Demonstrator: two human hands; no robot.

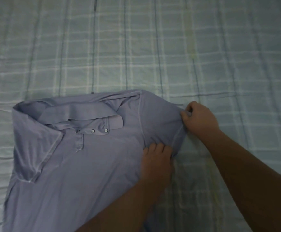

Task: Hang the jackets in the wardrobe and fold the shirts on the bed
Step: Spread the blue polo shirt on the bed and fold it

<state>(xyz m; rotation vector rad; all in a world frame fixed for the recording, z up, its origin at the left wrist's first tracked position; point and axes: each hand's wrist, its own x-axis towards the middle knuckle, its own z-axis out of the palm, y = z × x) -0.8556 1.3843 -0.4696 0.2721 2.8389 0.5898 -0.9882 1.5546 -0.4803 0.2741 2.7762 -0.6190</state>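
A lilac polo shirt (89, 161) lies front up on the bed, collar toward the far side, its button placket showing two white buttons. Its left sleeve is folded in over the chest. My left hand (156, 159) presses flat on the cloth just below the right armpit seam. My right hand (199, 118) pinches the hem of the right sleeve at the shirt's right edge, fingers curled round the fabric.
The bed (153, 47) is covered by a pale green checked sheet that fills the whole view. No jackets or wardrobe are in sight. Sheet stretches bare beyond the shirt on the far side and to the right.
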